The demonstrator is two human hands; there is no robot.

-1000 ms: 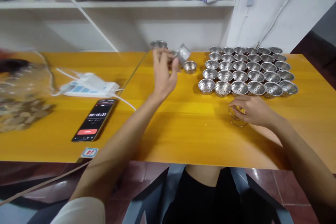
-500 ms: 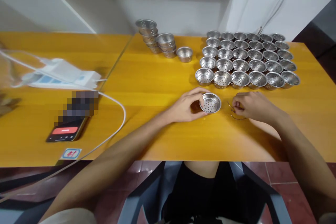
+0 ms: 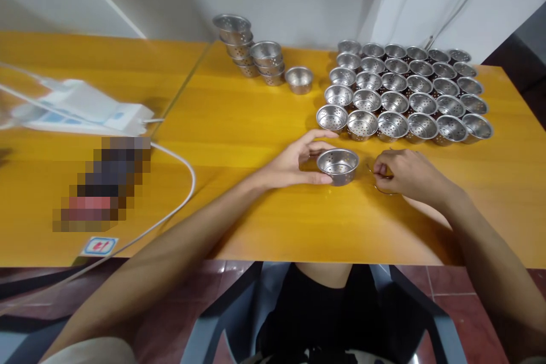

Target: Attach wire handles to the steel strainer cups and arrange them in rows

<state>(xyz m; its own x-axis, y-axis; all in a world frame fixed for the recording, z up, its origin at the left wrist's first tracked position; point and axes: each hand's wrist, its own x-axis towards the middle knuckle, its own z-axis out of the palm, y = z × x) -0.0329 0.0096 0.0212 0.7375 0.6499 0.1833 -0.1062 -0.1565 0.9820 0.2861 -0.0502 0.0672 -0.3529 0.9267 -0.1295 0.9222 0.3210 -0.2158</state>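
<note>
A small perforated metal cup (image 3: 338,167) stands upright on the yellow table in front of me. My left hand (image 3: 301,164) is beside it with fingers spread. The thumb tip is against or just in front of the cup's near side, and the index finger reaches past its far side. To the right of the cup, my right hand (image 3: 398,173) is closed in a pinch on a thin curved metal wire (image 3: 385,191). Most of that wire is hidden by the fingers. Just beyond both hands, several rows of the same cups (image 3: 392,125) stand mouth up.
Stacked cups (image 3: 234,40) rise at the back, with a shorter stack (image 3: 267,62) and a single cup (image 3: 299,79) alongside. To the left lie a white power strip (image 3: 85,111), a blurred-out phone (image 3: 106,182) and a white cable (image 3: 191,182) looping over the table.
The cup was tilted toward me in my left hand; now it sits upright. My left fingers have loosened and spread. My right hand keeps its pinch on the wire, and the view has shifted slightly.
</note>
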